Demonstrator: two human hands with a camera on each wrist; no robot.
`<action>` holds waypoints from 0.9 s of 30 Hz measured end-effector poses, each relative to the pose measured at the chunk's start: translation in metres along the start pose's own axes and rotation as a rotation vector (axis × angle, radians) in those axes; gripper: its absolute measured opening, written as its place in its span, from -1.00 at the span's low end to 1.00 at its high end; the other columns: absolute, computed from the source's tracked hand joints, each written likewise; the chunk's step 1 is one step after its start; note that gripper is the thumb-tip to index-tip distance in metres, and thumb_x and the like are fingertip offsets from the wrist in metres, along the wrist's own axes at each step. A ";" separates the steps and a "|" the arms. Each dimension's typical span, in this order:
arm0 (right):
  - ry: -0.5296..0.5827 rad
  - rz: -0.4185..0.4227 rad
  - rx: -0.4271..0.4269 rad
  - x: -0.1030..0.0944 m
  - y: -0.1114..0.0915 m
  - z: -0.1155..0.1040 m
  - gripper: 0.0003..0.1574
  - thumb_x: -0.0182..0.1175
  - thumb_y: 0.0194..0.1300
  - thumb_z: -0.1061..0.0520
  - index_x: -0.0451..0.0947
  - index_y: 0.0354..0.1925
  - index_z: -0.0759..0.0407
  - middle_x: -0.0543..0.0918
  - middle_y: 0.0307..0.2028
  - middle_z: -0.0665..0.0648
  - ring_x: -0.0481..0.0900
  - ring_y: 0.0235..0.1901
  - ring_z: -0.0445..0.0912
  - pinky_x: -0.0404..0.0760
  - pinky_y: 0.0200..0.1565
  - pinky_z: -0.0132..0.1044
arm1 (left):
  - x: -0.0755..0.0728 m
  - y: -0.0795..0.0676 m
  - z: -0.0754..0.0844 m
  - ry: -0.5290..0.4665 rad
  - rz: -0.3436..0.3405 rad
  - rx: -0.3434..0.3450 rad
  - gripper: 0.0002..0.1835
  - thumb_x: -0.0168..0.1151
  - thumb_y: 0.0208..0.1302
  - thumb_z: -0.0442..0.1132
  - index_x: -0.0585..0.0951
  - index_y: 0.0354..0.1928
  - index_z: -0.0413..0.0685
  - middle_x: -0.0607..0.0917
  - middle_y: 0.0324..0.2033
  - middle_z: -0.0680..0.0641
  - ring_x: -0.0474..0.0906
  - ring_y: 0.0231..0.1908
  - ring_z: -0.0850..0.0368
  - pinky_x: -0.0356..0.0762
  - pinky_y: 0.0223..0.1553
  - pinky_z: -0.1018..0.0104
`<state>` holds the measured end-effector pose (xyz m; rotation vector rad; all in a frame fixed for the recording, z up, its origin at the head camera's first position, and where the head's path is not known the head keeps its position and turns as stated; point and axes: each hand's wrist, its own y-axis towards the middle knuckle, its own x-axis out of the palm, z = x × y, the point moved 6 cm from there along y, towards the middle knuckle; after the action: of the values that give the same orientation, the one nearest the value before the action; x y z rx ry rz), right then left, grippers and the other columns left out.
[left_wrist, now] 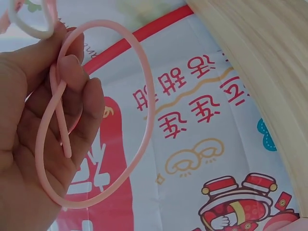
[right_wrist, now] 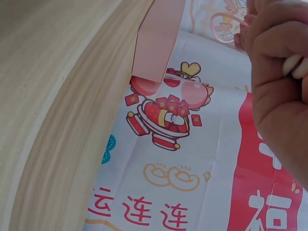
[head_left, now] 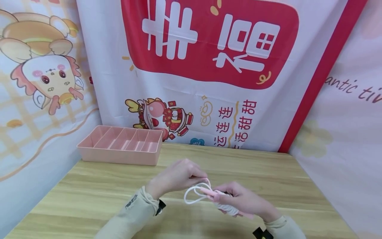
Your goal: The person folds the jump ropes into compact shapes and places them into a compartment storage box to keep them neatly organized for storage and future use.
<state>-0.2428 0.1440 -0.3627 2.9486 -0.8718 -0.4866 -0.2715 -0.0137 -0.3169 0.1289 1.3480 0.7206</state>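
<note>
A bundle of white cord (head_left: 227, 208) with long pink pieces along it is gripped in the right hand (head_left: 240, 199), low over the table. Loops of the cord (head_left: 191, 201) stand out from its left end. The left hand (head_left: 179, 177) pinches the cord just beyond those loops. In the left wrist view, a large pink-looking cord loop (left_wrist: 150, 101) hangs from the left hand (left_wrist: 53, 106), with a short length pointing down across the fingers. Part of the white cord (right_wrist: 294, 67) shows inside the curled right hand (right_wrist: 279, 82); most of the bundle is hidden there.
A pink box (head_left: 117, 156) with several compartments stands at the table's back left. The wooden table (head_left: 256, 166) meets a printed cloth (head_left: 191, 88) at the back. More printed cloth hangs at the left (head_left: 71, 122) and right (head_left: 343, 139).
</note>
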 end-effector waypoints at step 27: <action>-0.650 0.542 -0.038 -0.020 0.001 -0.006 -0.75 0.10 0.50 0.01 0.49 0.04 0.07 0.53 -0.48 -0.09 0.44 -0.57 -0.24 0.49 -0.57 -0.32 | -0.001 0.007 0.042 0.302 0.249 0.090 -0.90 0.35 0.30 -0.13 0.78 -0.26 0.06 0.71 -0.36 0.18 0.54 -0.48 0.43 0.42 -0.52 0.56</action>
<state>-0.2578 0.1536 -0.3513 2.3505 -1.6065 -1.4050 -0.2362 0.0045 -0.3025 0.2714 1.6726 0.9149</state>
